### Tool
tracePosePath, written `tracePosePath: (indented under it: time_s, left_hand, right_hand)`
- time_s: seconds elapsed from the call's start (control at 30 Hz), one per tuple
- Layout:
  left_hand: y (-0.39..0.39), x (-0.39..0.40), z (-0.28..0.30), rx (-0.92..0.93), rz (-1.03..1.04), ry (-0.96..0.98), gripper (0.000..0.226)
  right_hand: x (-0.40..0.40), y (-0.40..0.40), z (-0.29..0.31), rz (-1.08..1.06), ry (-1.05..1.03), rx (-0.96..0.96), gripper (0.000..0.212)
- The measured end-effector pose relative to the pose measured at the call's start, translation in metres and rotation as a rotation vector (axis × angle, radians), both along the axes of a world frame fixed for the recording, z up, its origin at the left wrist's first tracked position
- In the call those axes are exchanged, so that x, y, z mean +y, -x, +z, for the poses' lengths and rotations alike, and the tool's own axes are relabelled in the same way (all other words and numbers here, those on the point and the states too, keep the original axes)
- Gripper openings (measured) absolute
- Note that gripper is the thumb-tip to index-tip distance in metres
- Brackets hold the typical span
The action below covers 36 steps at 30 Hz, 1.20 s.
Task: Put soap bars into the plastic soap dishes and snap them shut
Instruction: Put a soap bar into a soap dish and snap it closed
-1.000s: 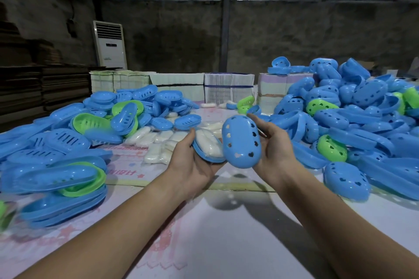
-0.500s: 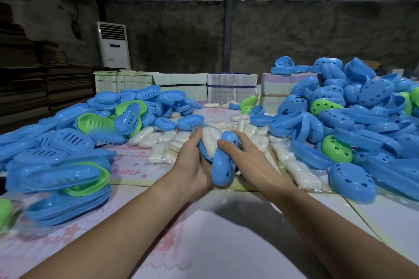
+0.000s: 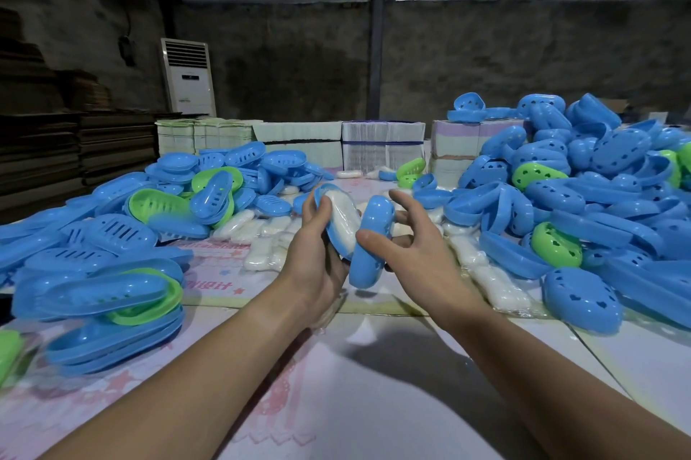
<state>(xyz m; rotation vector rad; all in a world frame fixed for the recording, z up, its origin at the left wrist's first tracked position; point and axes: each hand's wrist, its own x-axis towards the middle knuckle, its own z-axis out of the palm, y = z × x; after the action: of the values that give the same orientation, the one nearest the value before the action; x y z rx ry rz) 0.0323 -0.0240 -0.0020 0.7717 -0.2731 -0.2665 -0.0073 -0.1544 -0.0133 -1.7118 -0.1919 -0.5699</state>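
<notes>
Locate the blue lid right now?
Head view, centre: the blue lid stands on edge in the right hand, beside the soap-filled dish base held by the left hand, above the table.

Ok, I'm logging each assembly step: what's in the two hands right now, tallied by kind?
Blue dish base: 1, in the left hand
Soap bar: 1, lying in that base
Blue lid: 1, in the right hand
Total: 3
</notes>
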Motion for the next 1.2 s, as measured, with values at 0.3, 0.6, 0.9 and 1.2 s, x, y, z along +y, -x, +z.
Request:
tracePosePath:
  time_s: [0.3,0.6,0.9,1.2]
  left_hand:
    - [0.001,-0.001,0.0,-0.162,0.133,-0.083,0.04]
    - [0.01,-0.006,-0.009,-0.359,-0.016,-0.222,0.03]
    - [0.01,-0.008,-0.011,-0.353,-0.026,-0.244,0.031]
    - [0.011,-0.009,-0.011,-0.331,-0.098,-0.215,0.033]
  right_hand:
    - [-0.005,0.0,0.002,0.013,0.016,-0.023,0.063]
    - [-0.011,-0.001,0.006,-0.008,-0.024,-0.072,0.06]
    - [-0.015,0.002,0.009,-0.004,-0.039,-0.089,0.047]
    - [-0.016,0.005,0.009,0.013,0.0,-0.082,0.047]
